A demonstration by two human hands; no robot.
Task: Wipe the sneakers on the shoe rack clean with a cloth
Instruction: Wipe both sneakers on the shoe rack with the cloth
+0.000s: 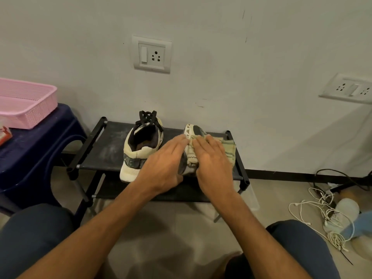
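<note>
**Both hands on the tipped sneaker at the right end of the shoe rack**

The black shoe rack point(104, 156) stands against a pale wall, and its top shelf is dusted with grey marks. Two cream and grey sneakers sit on that top shelf. The left sneaker point(138, 150) stands upright near the rack's middle, with its heel over the front edge and its black laces at the wall side. The right sneaker point(196, 129) lies tipped over towards the rack's right end, close beside the first but not touching it.

A pale checked cloth point(228, 150) is draped over the right sneaker and trails across the shelf to the rack's right rail.

The right hand point(213, 164) lies flat on the cloth with its fingers straight, pressing it against the sneaker. The left hand point(163, 164) is also open, its straight fingers resting on the same sneaker's left side, just beside the right hand. How its thumb sits is hidden.

Left of the rack a dark blue stool point(36, 150) carries a pink basket point(26, 105). On the wall above the rack is a white switch and socket plate point(152, 55). On the floor well to the right of the rack lies a tangle of white cables point(326, 214).
</note>
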